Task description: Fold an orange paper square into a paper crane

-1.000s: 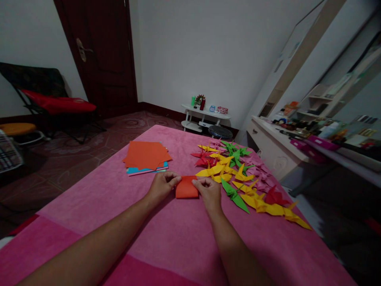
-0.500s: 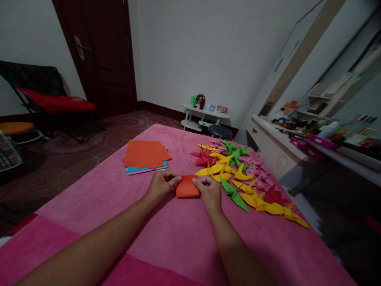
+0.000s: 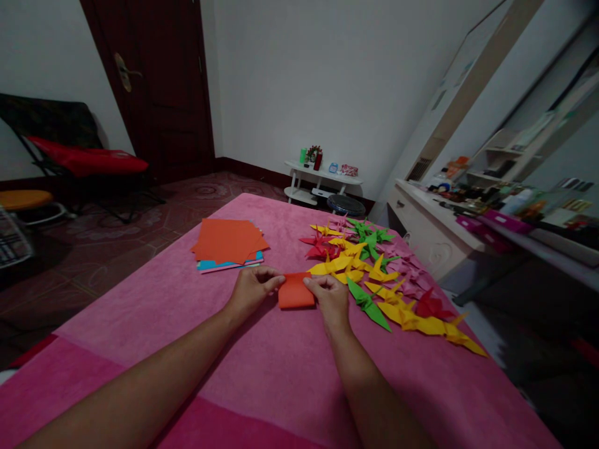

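Note:
An orange sheet of origami paper [image 3: 296, 293], folded over into a small rectangle, is held just above or on the pink-covered table [image 3: 253, 374]; I cannot tell whether it touches. My left hand [image 3: 255, 290] pinches its upper left corner between thumb and fingers. At the upper right corner, my right hand [image 3: 331, 299] has the same kind of pinch, thumb on top. Beyond my left hand lies a stack of paper squares [image 3: 229, 241], orange on top with blue and pink edges below. Close by my right hand rests a green paper crane [image 3: 368, 304].
Many folded cranes in yellow [image 3: 407, 317], red [image 3: 430, 305], green and pink [image 3: 408, 268] cover the table's right side. A cluttered white dresser [image 3: 430, 218] stands to the right. Behind are a small white shelf table [image 3: 322, 173] and a dark door [image 3: 159, 81]; a folding chair [image 3: 88, 156] is at left.
Both hands keep their pinch on the orange paper. The paper has shifted very slightly to the right and up; nothing else visibly differs.

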A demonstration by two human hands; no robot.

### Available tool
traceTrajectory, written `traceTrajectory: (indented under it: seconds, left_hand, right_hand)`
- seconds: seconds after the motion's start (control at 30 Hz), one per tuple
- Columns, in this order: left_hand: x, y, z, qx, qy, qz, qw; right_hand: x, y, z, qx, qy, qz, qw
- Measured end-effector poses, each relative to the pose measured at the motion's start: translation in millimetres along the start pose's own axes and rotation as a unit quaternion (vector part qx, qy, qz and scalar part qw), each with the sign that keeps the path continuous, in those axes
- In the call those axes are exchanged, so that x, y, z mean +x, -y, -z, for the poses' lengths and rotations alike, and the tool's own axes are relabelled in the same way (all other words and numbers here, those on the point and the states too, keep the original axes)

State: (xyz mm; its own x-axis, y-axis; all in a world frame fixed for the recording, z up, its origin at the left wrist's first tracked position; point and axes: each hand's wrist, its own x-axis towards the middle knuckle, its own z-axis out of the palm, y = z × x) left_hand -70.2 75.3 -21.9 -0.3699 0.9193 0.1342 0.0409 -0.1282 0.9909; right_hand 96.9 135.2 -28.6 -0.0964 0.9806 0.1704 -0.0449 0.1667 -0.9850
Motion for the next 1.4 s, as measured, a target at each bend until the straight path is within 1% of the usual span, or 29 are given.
traceTrajectory:
  seconds: [0.23, 0.5, 0.73, 0.93, 1.03, 1.13, 1.4]
  left_hand:
    - [-1.0, -2.2, -0.3, 0.009, -0.004, 0.0, 1.0]
    - [-2.9, -4.9, -0.6, 0.007, 0.009, 0.004, 1.0]
    - [-1.8, -0.8, -0.2, 0.004, 0.005, 0.007, 1.0]
    - [-1.2, -3.0, 0.8, 0.003, -0.004, 0.016, 1.0]
    - [-1.3, -4.1, 1.2, 0.003, 0.0, 0.02, 1.0]
    - [-1.8, -5.0, 1.0, 0.004, 0.006, 0.017, 1.0]
    - [-2.0, -4.9, 0.8, 0.014, 0.018, -0.002, 1.0]
  right_hand:
    - [1.3, -2.6, 1.9, -0.022, 0.004, -0.001, 1.0]
    - [0.1, 0.8, 1.2, -0.005, -0.004, 0.003, 1.0]
    - [1.7, -3.1, 1.8, -0.009, -0.003, 0.014, 1.0]
    - [0.0, -2.2, 1.1, -0.02, -0.01, 0.008, 1.0]
    - [-0.5, -1.3, 0.5, -0.006, -0.005, 0.009, 1.0]
    - [-0.2, -0.7, 0.1, 0.005, -0.006, 0.013, 1.0]
    - [0.5, -1.1, 0.0, -0.014, -0.004, 0.013, 1.0]
